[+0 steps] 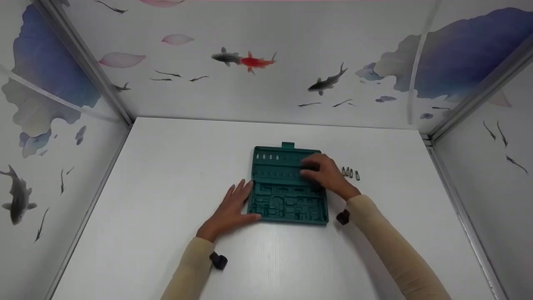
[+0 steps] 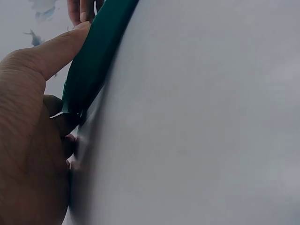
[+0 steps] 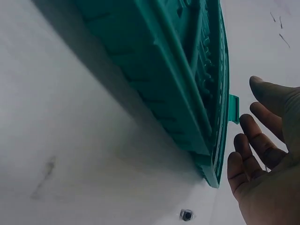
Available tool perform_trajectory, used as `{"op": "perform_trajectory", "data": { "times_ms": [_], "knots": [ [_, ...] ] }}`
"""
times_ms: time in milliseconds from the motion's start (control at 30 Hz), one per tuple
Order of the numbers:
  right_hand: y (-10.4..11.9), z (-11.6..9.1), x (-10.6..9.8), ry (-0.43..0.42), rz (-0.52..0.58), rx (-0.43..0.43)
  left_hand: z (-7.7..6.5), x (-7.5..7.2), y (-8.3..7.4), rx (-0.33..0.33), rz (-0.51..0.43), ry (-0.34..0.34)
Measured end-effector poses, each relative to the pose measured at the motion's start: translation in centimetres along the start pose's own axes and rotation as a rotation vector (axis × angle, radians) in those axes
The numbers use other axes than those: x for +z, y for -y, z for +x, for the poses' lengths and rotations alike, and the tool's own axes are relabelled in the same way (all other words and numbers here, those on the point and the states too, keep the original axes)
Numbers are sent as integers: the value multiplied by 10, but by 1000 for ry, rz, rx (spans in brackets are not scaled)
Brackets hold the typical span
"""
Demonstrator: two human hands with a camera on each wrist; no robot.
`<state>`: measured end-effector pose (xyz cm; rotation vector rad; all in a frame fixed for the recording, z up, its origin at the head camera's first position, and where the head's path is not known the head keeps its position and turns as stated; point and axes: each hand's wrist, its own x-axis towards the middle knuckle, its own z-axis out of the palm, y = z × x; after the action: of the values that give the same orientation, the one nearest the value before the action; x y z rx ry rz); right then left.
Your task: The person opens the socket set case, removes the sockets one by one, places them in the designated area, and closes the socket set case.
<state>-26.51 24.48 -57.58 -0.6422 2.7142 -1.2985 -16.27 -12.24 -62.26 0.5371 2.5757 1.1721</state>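
Note:
A green plastic case (image 1: 287, 204) lies unfolded on the white table, its moulded slots facing up. Several small silver bits (image 1: 270, 157) stand in the top row at the left. My left hand (image 1: 229, 212) rests along the case's left side with fingers extended; in the left wrist view its thumb (image 2: 65, 47) touches the case's edge. Over the right part of the upper half is my right hand (image 1: 325, 173), fingers loosely bent. The right wrist view shows a gap between its thumb (image 3: 272, 93) and fingers, with nothing seen in it.
Several small metal bits (image 1: 349, 172) lie on the table (image 1: 166, 179) just right of the case. A latch tab (image 1: 287, 145) sticks out at the case's far edge. White panels (image 1: 266, 96) with painted fish surround the table at the back and sides.

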Motion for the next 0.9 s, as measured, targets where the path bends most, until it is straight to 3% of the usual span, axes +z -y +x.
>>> {"op": "perform_trajectory", "data": {
  "times_ms": [433,667,900],
  "knots": [
    [6,43,26,68,69,35,-2,1,0,-34,-14,-9],
    [9,61,46,9,12,8,-2,0,1,-29,-18,-17],
    [6,66,56,-43,-30,-41,-2,1,1,-22,-19,-12]
  ]
}}
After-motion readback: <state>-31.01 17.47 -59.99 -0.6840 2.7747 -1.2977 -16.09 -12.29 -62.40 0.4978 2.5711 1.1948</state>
